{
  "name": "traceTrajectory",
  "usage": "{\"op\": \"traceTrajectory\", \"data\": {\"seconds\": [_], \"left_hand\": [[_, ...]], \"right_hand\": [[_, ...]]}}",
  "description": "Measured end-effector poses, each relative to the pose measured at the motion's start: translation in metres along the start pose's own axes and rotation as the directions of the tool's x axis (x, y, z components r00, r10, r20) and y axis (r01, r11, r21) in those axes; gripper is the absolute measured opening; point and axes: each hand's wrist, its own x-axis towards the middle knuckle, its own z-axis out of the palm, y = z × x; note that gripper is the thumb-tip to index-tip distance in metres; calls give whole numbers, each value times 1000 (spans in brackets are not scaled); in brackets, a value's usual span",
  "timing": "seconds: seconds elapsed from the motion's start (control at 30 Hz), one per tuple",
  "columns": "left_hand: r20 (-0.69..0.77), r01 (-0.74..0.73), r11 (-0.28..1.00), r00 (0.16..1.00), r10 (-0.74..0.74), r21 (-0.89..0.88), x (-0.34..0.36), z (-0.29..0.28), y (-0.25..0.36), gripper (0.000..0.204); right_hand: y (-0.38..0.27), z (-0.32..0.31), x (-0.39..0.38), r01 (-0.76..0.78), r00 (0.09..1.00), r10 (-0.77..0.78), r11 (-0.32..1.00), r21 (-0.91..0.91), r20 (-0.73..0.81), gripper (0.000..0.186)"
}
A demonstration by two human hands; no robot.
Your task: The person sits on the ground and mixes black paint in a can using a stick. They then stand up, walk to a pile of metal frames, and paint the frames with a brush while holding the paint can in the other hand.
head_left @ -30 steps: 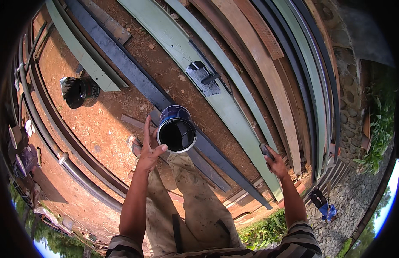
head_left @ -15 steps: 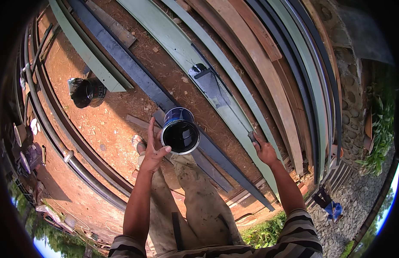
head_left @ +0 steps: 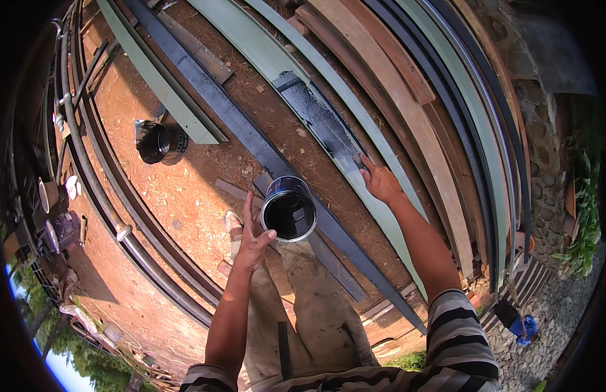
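The green beam (head_left: 248, 44), running from upper left of centre to the lower right of the frame, carries a dark, glossy coat on one stretch in the upper middle; the lower end of that stretch looks thin and streaky. Above and below it the beam shows bare green, so by my judgement only a small share is covered. The paint roller (head_left: 290, 83) lies across the patch's upper end, its handle reaching down to the right hand (head_left: 382, 183), which is closed around the grip. At the centre, the left hand (head_left: 252, 245) holds a paint tin (head_left: 291, 185) from its left side, thumb at the rim, dark paint inside.

Left of that beam, a blue-black beam (head_left: 231, 110) looks coated along its visible face. All this lies over reddish soil (head_left: 201, 179), with a paint-stained can (head_left: 176, 138) left of centre, long pipes (head_left: 152, 264) at the left, brown boards (head_left: 407, 121) upper right, and a stone wall (head_left: 533, 124) and plants (head_left: 585, 232) at the right edge
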Motion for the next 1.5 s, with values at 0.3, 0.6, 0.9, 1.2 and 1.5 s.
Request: {"op": "traceTrajectory", "data": {"seconds": [0.3, 0.6, 0.9, 1.2, 1.5], "left_hand": [[-21, 15, 997, 1000, -17, -76, -14, 5, 16, 131], [-10, -48, 989, 999, 47, -142, -20, -15, 4, 128], [-22, -57, 989, 998, 54, -137, -32, -28, 3, 126], [-31, -73, 987, 997, 69, -140, -39, -38, 8, 127], [-33, -56, 989, 998, 52, -140, -36, -28, 10, 127]], "right_hand": [[141, 4, -204, -169, 965, 200, 969, -179, 171, 61], [123, 52, -181, -145, 988, 148, 987, -66, 34, 54], [-34, 23, -16, -39, 991, 34, 998, -43, -126, 53], [-85, -27, -7, 7, 959, -16, 999, -31, -284, 46], [-68, 28, 9, -199, 979, 203, 894, 401, 33, 57]]}}
